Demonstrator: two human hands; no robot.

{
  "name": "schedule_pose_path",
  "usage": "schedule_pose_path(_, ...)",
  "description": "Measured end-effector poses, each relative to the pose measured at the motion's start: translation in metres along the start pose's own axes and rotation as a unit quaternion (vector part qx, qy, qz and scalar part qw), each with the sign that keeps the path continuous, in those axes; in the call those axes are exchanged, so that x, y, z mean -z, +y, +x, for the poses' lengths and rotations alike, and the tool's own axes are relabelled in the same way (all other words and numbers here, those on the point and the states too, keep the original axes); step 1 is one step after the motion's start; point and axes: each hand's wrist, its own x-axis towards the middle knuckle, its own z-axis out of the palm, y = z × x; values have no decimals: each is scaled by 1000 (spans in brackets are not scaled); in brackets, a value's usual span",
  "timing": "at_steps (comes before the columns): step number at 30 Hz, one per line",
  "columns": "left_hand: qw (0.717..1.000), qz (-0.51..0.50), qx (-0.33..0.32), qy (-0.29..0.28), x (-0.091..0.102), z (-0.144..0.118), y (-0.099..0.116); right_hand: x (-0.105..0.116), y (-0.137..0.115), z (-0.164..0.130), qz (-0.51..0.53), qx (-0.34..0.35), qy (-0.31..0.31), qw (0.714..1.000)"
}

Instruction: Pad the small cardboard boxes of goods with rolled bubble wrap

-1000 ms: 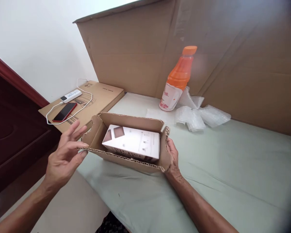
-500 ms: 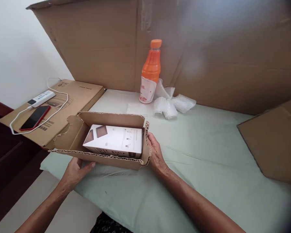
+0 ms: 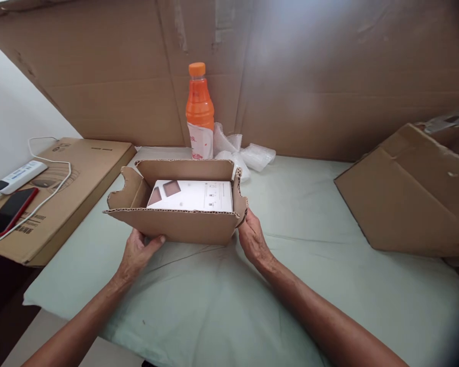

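An open corrugated cardboard box (image 3: 183,227) with torn, jagged edges rests on a pale green cloth surface (image 3: 252,295). A white product carton (image 3: 193,196) with brown squares printed on it lies inside. My left hand (image 3: 137,252) grips the box's lower left front corner, thumb on the front wall. My right hand (image 3: 254,239) holds the right end wall, fingers wrapped around its edge.
An orange drink bottle (image 3: 199,112) stands behind the box beside crumpled bubble wrap (image 3: 248,153). A large cardboard sheet (image 3: 290,76) forms the back wall. On the left, a flat carton (image 3: 72,178) carries a red phone (image 3: 7,216), white power bank (image 3: 17,176) and cable. A brown box (image 3: 409,199) lies at right.
My left hand went from open in the air beside the box to gripping its lower left corner. The view swung right, bringing the brown box at right into sight.
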Motion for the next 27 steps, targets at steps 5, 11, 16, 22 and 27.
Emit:
schedule_pose_path(5, 997, -3, -50, 53, -8, 0, -18, 44, 13, 40, -300, 157, -26, 940)
schedule_pose_path(11, 995, 1, -67, 74, -9, -2, -27, 34, 21, 121, -573, 278, -107, 763)
schedule_pose_path(16, 995, -3, -59, 81, -9, 1, -26, 19, 4, 136, -577, 319, -63, 749)
schedule_pose_path(22, 996, -5, -51, 76, -9, 1, -22, 93, -20, 65, -590, 335, 101, 728)
schedule_pose_path(27, 995, 21, -65, 67, -10, -1, -15, 165, 12, -18, -656, 217, 95, 717)
